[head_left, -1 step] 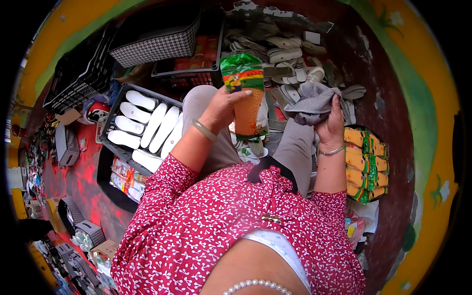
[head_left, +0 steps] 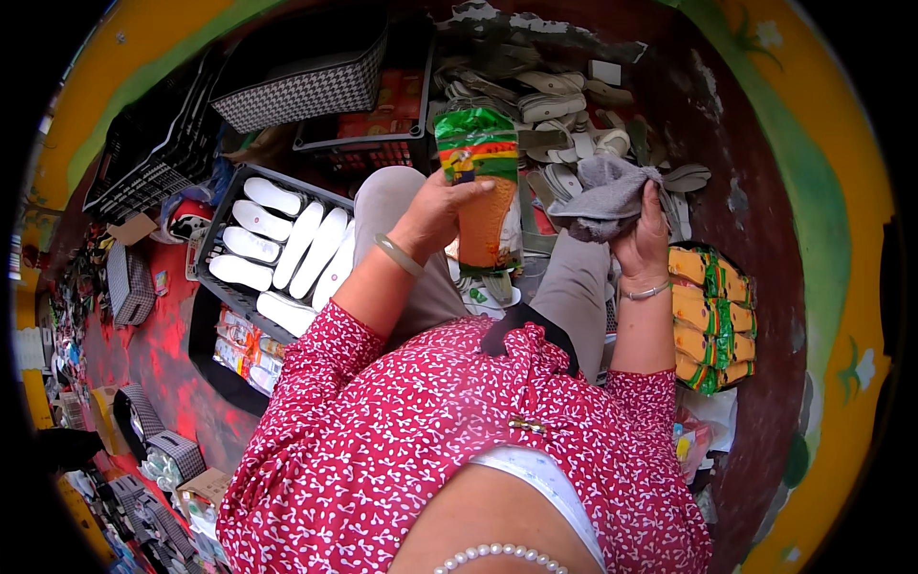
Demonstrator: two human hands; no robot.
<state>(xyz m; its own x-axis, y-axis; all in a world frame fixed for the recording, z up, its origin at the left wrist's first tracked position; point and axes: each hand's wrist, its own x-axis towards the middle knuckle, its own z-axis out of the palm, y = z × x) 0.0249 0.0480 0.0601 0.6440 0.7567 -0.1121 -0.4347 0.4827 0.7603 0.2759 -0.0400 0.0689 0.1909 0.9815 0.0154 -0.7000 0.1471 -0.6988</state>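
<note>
My left hand (head_left: 442,212) is closed on a packet of insoles (head_left: 490,215), its thumb across the front. The packet stands upright, green at the top, with an orange-brown textured insole showing below. To the right, my right hand (head_left: 643,237) grips a crumpled grey cloth (head_left: 604,196) by one edge, and the cloth hangs over toward the left. Packet and cloth are apart, both above my knees. By my right forearm lies a stack of similar green and yellow packets (head_left: 708,316).
At the left, a dark crate (head_left: 218,234) holds white slippers (head_left: 311,239). Loose insoles and slippers (head_left: 555,100) pile up beyond my knees, against the dark red wall. A houndstooth basket (head_left: 306,91) and black crates (head_left: 158,134) stand at the far left.
The packet has shifted slightly to the right and lower in my left hand. The grey cloth has moved a little to the left, its lower part folding differently.
</note>
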